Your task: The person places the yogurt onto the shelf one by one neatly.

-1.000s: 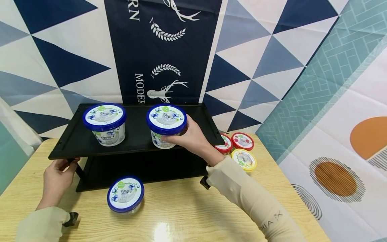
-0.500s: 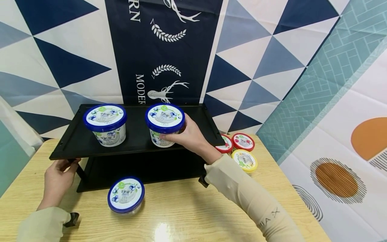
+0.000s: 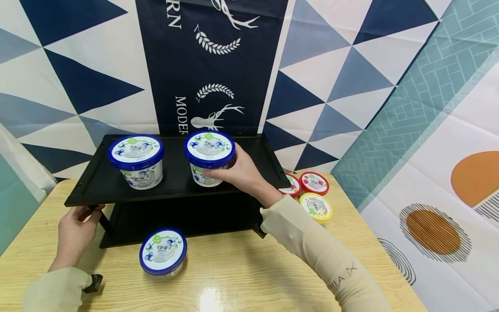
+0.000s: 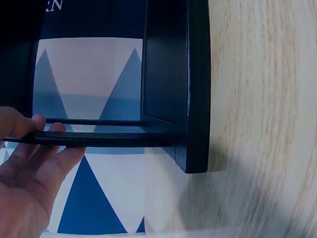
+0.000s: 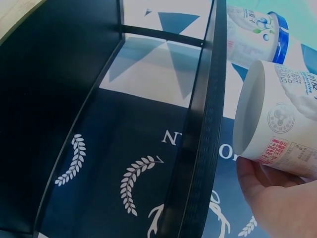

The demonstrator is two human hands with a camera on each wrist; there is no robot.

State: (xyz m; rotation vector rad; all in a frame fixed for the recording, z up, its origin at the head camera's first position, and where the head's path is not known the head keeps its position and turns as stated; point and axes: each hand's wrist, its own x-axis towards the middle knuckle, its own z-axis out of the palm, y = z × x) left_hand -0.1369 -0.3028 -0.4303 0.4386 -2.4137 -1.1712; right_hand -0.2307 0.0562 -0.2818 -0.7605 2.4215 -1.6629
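Observation:
My right hand grips a white tub with a blue lid and blueberry print over the top board of a black two-tier rack. In the right wrist view the underside of this tub shows, with a gap between it and the board. A matching blue-lidded tub stands on the board's left part. My left hand pinches the rack's front left post between thumb and fingers, below the top board. Another blue-lidded tub is on the table before the rack.
Right of the rack, on the wooden table, stand two red-lidded tubs, one fully in view, and a yellow-lidded tub. Patterned cloth hangs close behind the rack. The lower board lies in shadow under the top one.
The tub in my right hand has shifted a little left and slightly up in the head view, the forearm moving along. My left hand stays on the post.

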